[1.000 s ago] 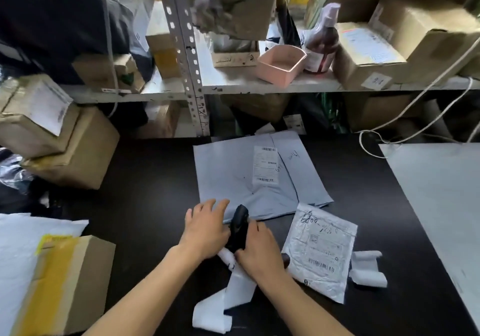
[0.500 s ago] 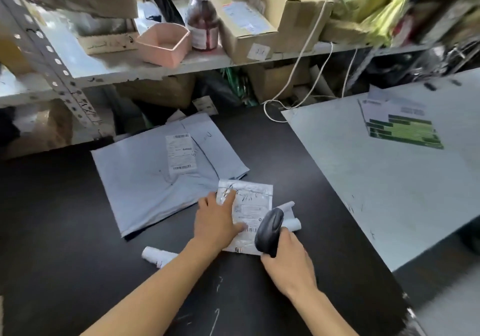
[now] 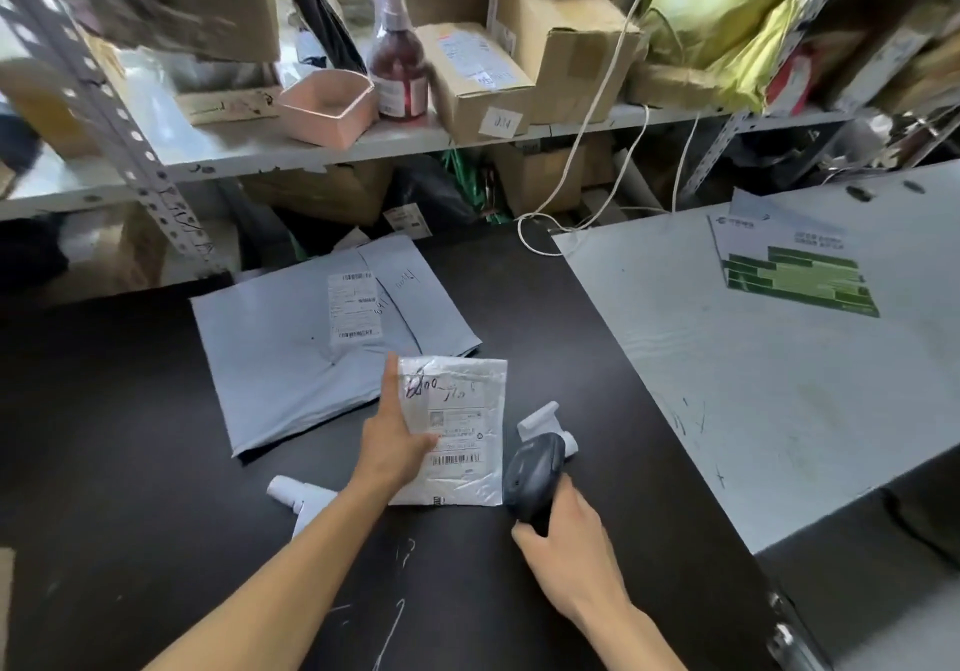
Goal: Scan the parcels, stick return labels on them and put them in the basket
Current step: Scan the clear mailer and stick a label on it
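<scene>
A small silvery parcel (image 3: 462, 410) with a barcode label and handwriting lies on the black table (image 3: 130, 462). My left hand (image 3: 392, 436) holds its left edge, fingers along the side and thumb on top. My right hand (image 3: 566, 540) grips a dark handheld scanner (image 3: 535, 473), whose head sits just right of the parcel. A larger grey-blue mailer bag (image 3: 291, 358) with a white label lies flat behind. A curled white label strip (image 3: 298, 496) lies under my left forearm. Another white roll (image 3: 545, 418) sits beyond the scanner.
A pale grey board (image 3: 753, 384) covers the right part of the table, with a green and white leaflet (image 3: 795, 265) on it. Behind stands a metal shelf (image 3: 311, 145) with cardboard boxes, a pink tray (image 3: 327, 106), a bottle (image 3: 397, 73) and hanging white cables.
My left hand has shifted from lying flat on the small parcel to holding its left edge, uncovering the label. The scanner has moved slightly right. The view has drifted a little.
</scene>
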The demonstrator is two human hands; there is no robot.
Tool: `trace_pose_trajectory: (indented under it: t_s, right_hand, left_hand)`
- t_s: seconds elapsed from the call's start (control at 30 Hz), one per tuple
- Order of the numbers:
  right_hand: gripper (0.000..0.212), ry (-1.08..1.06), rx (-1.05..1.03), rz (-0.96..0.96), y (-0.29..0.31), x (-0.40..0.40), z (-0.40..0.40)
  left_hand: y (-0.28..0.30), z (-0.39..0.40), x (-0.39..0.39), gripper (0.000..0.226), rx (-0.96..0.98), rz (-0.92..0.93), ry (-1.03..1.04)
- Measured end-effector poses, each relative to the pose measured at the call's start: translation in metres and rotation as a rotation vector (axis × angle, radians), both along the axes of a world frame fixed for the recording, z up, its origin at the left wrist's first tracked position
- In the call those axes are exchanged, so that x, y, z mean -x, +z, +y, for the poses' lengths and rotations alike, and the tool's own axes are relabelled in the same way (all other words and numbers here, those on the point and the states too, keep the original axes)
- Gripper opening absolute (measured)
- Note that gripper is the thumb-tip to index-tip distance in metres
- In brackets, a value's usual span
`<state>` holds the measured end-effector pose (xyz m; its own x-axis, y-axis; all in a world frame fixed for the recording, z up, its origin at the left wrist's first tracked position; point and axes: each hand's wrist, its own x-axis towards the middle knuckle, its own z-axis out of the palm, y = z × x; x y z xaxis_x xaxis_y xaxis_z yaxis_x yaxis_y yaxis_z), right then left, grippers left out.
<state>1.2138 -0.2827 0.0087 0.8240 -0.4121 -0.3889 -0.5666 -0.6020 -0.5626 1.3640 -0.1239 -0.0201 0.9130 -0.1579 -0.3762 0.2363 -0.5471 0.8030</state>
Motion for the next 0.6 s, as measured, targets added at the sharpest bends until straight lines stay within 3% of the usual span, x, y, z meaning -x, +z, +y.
trace_pose_trajectory:
  t_s: [0.13, 0.23, 0.37, 0.47, 0.6]
  right_hand:
    - [0.043, 0.001, -0.125, -0.074, 0.011, 0.002, 0.005]
    - [0.037, -0.04, -0.205, -0.151, 0.02, -0.005, 0.015]
    - [0.026, -0.044, -0.382, -0.29, 0.039, -0.028, 0.052]
    - [0.02, 0.006, -0.599, -0.313, 0.059, -0.047, 0.097]
    - [0.016, 0.085, -0.658, -0.354, 0.081, -0.065, 0.157]
  left_hand:
    - [0.012, 0.024, 0.009, 0.092, 0.229, 0.067, 0.21]
    - [0.024, 0.037, 0.022, 0.06, 0.631, 0.185, 0.582]
    - [0.046, 0.063, 0.044, 0.04, 1.199, 0.391, 0.955]
    - [0.067, 0.081, 0.071, 0.034, 1.36, 0.395, 1.056]
    - [0.089, 0.118, 0.097, 0.03, 1.526, 0.323, 1.109]
